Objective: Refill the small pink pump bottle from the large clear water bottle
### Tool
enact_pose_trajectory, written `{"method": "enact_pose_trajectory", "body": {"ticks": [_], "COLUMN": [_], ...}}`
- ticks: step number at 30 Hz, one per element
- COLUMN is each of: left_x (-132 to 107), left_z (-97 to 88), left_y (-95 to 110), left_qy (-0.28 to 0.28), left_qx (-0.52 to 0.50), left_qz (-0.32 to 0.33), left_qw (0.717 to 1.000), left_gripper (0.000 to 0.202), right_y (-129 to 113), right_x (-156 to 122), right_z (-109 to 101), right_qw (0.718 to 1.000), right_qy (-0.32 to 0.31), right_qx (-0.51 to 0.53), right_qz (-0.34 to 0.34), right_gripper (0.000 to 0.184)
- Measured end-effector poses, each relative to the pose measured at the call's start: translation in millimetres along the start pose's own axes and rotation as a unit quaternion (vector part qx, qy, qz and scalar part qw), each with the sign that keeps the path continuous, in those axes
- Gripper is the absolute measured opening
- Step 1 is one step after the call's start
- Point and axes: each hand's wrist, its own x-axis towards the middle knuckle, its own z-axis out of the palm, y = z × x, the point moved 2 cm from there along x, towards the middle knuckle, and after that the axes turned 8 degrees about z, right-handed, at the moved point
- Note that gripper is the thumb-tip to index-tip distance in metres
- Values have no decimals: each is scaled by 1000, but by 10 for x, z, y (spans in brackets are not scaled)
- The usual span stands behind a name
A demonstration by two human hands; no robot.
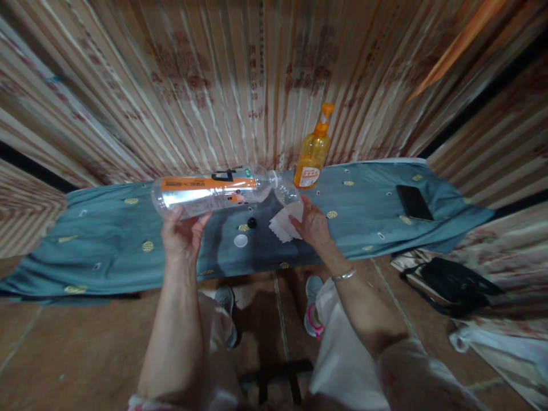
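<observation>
My left hand [182, 231] is closed around the base end of a large clear plastic bottle [209, 191] with an orange and silver label. The bottle lies almost level above the cloth, its neck pointing right. At its mouth is a small clear plastic piece [287, 191], perhaps a funnel or a small bottle; its kind is hard to make out. My right hand [314, 222] grips that piece along with a crumpled white tissue [285, 222]. Below the large bottle lie a small black cap [252, 222] and a round white lid [240, 240].
An orange pump bottle [314, 157] with some liquid stands behind my right hand. A flat black object [414, 202], like a phone or wallet, lies at the right of the teal cloth [363, 217]. Striped curtains hang behind. A black bag [458, 279] sits lower right.
</observation>
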Motion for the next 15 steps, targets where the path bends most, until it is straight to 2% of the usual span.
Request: {"method": "enact_pose_trajectory", "body": {"ticks": [8,15], "left_x": [-5,-4], "left_z": [0,-5], "left_y": [4,2], "left_qy": [22,9], "left_qx": [-18,-8], "left_qz": [-10,-10], "left_qw": [1000,1000], "left_gripper": [45,43], "right_y": [-4,15], "right_x": [-4,-8], "right_z": [4,37], "right_qw": [1000,1000], "right_qy": [5,14], "right_qx": [-11,-7], "right_qz": [1,-14], "right_gripper": [69,68]}}
